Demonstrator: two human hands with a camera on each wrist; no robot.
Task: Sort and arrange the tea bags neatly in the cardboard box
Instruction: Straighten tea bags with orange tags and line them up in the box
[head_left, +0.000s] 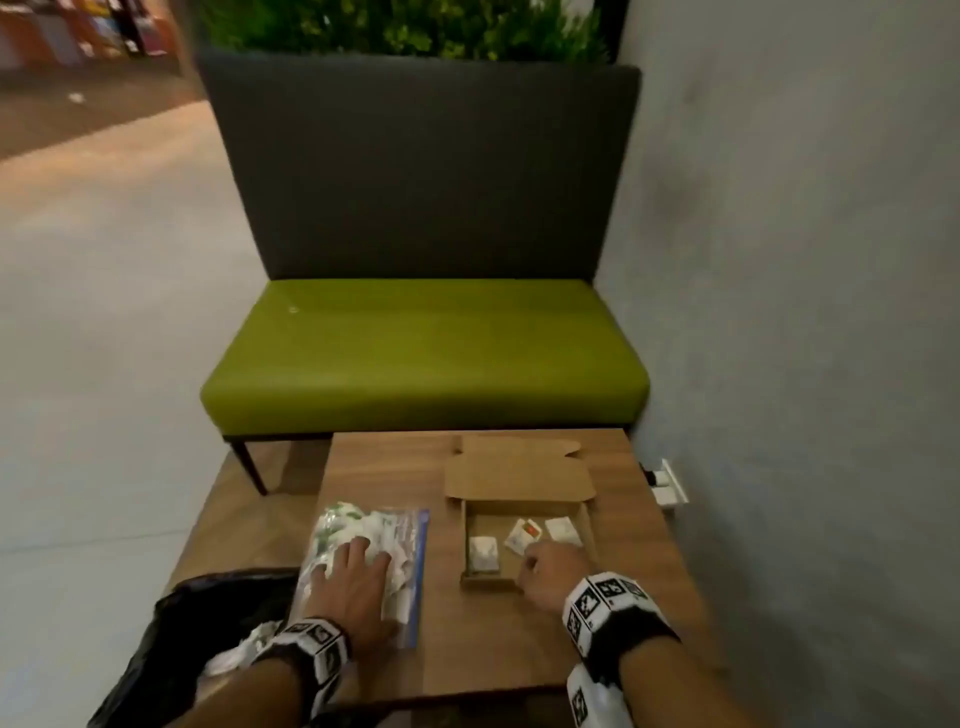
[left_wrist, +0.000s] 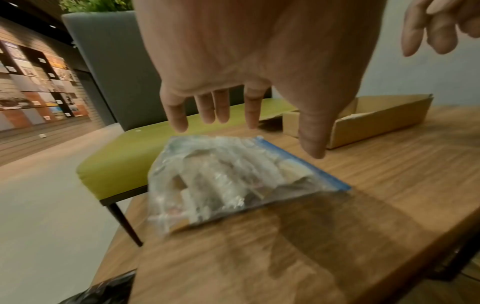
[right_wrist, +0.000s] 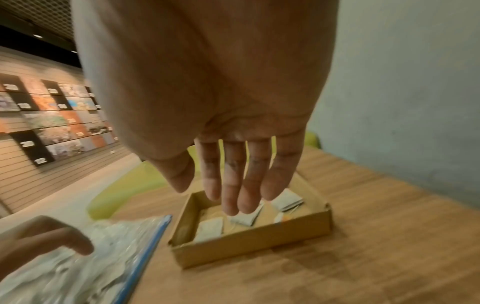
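Left hand (head_left: 355, 582) flat, fingers spread, over the clear zip-top plastic bag with blue seal (head_left: 363, 551) full of tea bags, near the left edge of the wooden table (head_left: 639, 571); contact unclear, holds nothing. Right hand (head_left: 548, 574) relaxed, fingers straight, empty, over the near-right corner of the open shallow brown cardboard box (head_left: 524, 480) toward the table's far right. Three white paper tea bags (head_left: 483, 553) lie loose on the box floor, apart. Black plastic bag (head_left: 171, 649) off the near-left corner.

left hand (head_left: 357, 582): fingers spread, palm down | right hand (head_left: 548, 574): fingers extended, relaxed, empty
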